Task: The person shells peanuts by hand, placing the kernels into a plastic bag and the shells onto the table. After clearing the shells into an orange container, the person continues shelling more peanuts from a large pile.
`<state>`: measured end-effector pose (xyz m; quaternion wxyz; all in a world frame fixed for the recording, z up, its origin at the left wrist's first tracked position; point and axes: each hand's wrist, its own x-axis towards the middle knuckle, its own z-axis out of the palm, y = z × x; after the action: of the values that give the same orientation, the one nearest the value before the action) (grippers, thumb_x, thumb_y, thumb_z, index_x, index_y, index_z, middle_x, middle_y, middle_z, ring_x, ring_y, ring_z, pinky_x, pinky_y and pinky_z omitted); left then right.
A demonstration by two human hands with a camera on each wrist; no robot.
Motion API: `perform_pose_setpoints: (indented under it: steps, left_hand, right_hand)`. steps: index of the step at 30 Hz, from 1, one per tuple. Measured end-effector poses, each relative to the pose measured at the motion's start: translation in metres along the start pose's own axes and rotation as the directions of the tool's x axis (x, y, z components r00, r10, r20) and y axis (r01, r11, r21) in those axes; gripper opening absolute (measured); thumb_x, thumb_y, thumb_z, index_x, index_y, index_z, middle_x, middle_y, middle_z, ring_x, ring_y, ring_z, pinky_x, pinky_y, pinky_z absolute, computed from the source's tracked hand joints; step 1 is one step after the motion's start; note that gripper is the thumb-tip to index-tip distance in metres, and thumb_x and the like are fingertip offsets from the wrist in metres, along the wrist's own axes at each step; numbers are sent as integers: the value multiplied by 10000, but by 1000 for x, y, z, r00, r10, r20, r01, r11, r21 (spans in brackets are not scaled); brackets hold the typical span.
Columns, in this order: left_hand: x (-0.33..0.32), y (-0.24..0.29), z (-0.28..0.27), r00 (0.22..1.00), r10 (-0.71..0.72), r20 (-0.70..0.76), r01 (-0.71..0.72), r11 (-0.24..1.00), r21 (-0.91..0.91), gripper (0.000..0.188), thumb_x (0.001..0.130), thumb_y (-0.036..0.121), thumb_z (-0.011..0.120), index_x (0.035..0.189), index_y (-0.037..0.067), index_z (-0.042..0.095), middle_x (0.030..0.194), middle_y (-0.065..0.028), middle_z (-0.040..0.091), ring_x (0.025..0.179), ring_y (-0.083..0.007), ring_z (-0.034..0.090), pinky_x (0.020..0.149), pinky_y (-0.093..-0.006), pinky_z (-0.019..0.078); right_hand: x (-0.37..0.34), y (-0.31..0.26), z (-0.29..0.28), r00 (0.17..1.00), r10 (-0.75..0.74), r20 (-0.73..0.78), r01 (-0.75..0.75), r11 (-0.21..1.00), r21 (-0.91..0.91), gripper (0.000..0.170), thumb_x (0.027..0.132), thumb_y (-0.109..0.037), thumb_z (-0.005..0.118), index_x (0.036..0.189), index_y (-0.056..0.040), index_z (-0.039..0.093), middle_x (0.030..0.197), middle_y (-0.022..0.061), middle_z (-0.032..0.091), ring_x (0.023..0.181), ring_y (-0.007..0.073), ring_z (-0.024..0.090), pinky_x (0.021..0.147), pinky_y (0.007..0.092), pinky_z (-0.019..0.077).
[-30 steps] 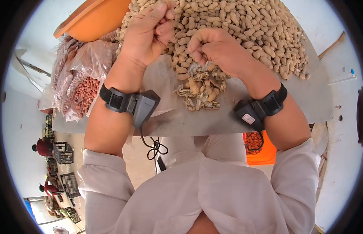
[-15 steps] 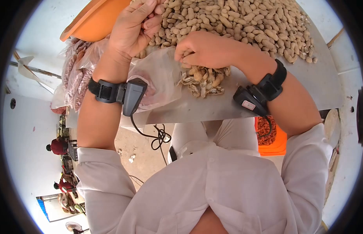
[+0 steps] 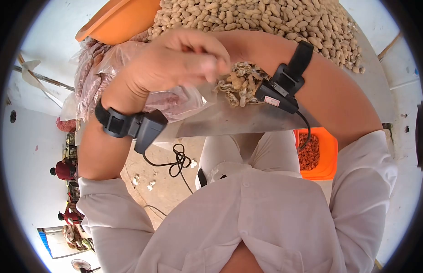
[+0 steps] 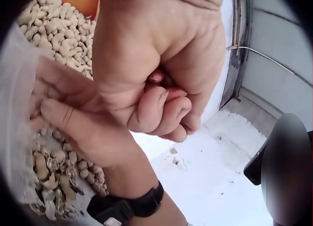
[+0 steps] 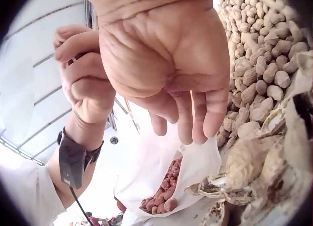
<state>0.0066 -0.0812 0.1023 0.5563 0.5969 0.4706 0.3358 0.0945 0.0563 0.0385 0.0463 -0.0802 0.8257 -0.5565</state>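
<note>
My left hand [image 3: 173,63] is raised over the table's near side. In the left wrist view its fingers curl round a few red peanut kernels [image 4: 156,77], partly hidden in the palm. My right hand [image 5: 168,69] reaches across beneath the left one, and the head view mostly hides it. Its fingers hang nearly straight over the mouth of a clear plastic bag [image 5: 203,160]. Inside the bag lie red kernels [image 5: 166,189]. Beside it is a small heap of cracked shells [image 3: 241,84], below my right forearm.
A large pile of unshelled peanuts [image 3: 275,25] covers the table's far side. An orange basin [image 3: 118,22] stands at the far left, near filled plastic bags [image 3: 95,68]. An orange container [image 3: 327,154] of reddish bits sits below the table edge. People in red work at far left.
My right hand has moved left from above the shell heap to the plastic bag, passing under my left hand. The left hand has turned and come nearer my body.
</note>
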Motion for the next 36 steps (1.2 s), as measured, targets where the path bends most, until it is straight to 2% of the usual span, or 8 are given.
perform_pose_setpoints:
  steps: [4,9,12,15,19,22,25,36]
  left_hand:
    - [8,-14,9,996,-91,-23,91,881,465,150,800,112,640,875,-18,646,793,-55,629,680,-85,544,595,-214,419]
    - [11,-44,-1,972,116,-207,88,633,770,130,796,109,625,849,-8,644,738,-77,607,748,-160,561,673,-272,436]
    - [7,-52,-1,973,172,-152,110,233,966,123,756,111,622,796,-4,634,724,-129,593,778,-256,560,722,-332,437]
    - [5,-71,-6,968,27,-249,243,137,960,119,739,122,591,742,7,621,738,-170,589,808,-316,547,765,-378,425]
    - [3,-77,-9,962,-5,-274,273,76,959,138,728,140,576,710,10,617,709,-173,588,766,-329,572,705,-391,448]
    - [6,-68,-4,937,-104,-334,339,36,940,155,708,163,589,692,12,615,678,-169,580,710,-338,579,644,-397,461]
    - [6,-61,-1,929,-129,-348,356,48,933,207,714,221,607,695,16,629,687,-169,590,692,-341,591,626,-402,477]
    - [6,-57,0,937,-93,-338,344,64,937,222,683,235,654,737,22,628,767,-160,592,739,-332,584,651,-402,467]
  right_hand:
    - [17,1,3,997,70,16,-69,868,492,445,858,-429,512,1018,-20,586,900,66,596,752,158,556,679,299,457]
    - [11,-7,-5,991,125,51,-134,890,437,680,872,-579,425,1117,39,573,1039,124,588,879,138,559,725,276,461]
    - [17,-10,-1,995,84,46,-95,933,347,712,865,-602,408,1117,43,575,1087,133,579,905,139,554,737,279,455]
    - [15,-16,10,990,91,-106,-63,967,247,623,853,-546,466,1077,18,606,1080,115,594,899,138,553,735,281,447]
    - [-1,-13,6,902,-107,-417,-69,920,-386,335,763,-359,571,802,-49,692,814,158,636,691,237,578,599,345,453]
    - [-34,-10,16,887,-37,-459,-228,831,-507,206,715,-234,575,685,-54,670,674,180,592,639,286,582,586,385,469]
    - [-51,16,36,935,-263,-238,-62,540,-839,183,725,-201,584,695,-33,652,737,158,600,741,288,590,668,392,482]
    - [-58,25,50,939,-268,-215,-64,479,-876,202,701,-188,628,801,-14,613,881,117,566,893,284,520,801,369,433]
